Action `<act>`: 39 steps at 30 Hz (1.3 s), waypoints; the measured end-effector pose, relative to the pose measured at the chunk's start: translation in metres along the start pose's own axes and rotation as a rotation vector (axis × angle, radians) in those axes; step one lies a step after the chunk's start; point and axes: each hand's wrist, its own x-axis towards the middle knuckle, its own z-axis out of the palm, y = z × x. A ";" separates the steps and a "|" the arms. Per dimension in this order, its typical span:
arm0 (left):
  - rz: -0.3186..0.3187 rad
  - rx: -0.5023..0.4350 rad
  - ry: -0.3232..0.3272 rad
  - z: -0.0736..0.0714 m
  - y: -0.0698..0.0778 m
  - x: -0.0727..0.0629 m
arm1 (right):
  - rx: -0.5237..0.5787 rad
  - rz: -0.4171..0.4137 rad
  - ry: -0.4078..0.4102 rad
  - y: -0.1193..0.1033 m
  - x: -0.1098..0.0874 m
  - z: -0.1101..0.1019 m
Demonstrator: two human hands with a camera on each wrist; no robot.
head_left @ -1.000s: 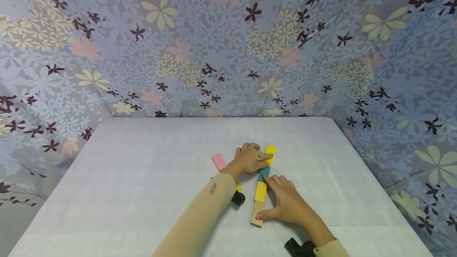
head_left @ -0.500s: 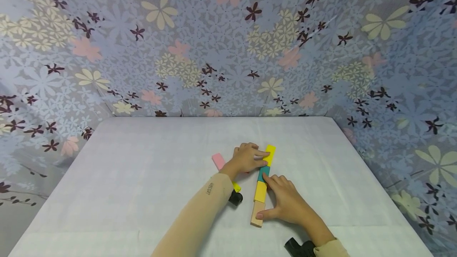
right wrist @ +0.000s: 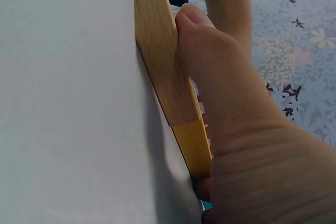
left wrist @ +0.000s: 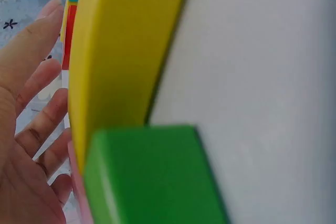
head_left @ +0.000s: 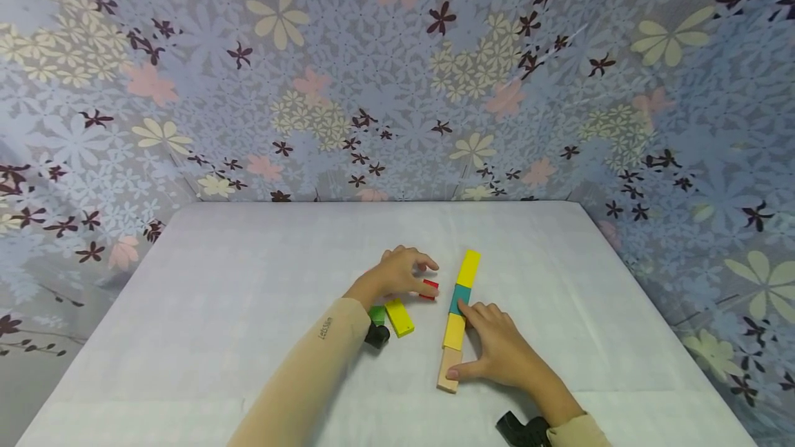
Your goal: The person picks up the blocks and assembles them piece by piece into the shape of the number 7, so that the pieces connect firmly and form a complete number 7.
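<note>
White tabletop [head_left: 248,309] below, and down it runs a four-block row [head_left: 454,332]. Right hand [head_left: 499,354] there, thumb and forefinger spread, touching the row's wooden block [head_left: 448,364] and teal block [head_left: 458,294]; left hand [head_left: 397,273], fingers apart, reaches past a loose yellow block [head_left: 399,317] and green block [head_left: 377,315], close by the red block [head_left: 431,284], contact unclear.

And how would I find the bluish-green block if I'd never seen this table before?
On the white table, in the head view, look right of the middle for a line of four blocks laid end to end. The teal block is second from the far end, between two yellow blocks. It's the line's only bluish-green one.
</note>
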 end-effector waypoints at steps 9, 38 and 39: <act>0.009 0.004 -0.001 -0.001 -0.012 -0.008 | 0.010 0.030 -0.012 -0.001 0.000 0.001; -0.150 -0.031 0.257 0.010 0.026 0.042 | 0.021 0.010 0.001 0.001 -0.002 0.001; -0.157 -0.020 0.269 0.011 0.028 0.044 | 0.023 0.008 0.002 0.002 -0.002 0.001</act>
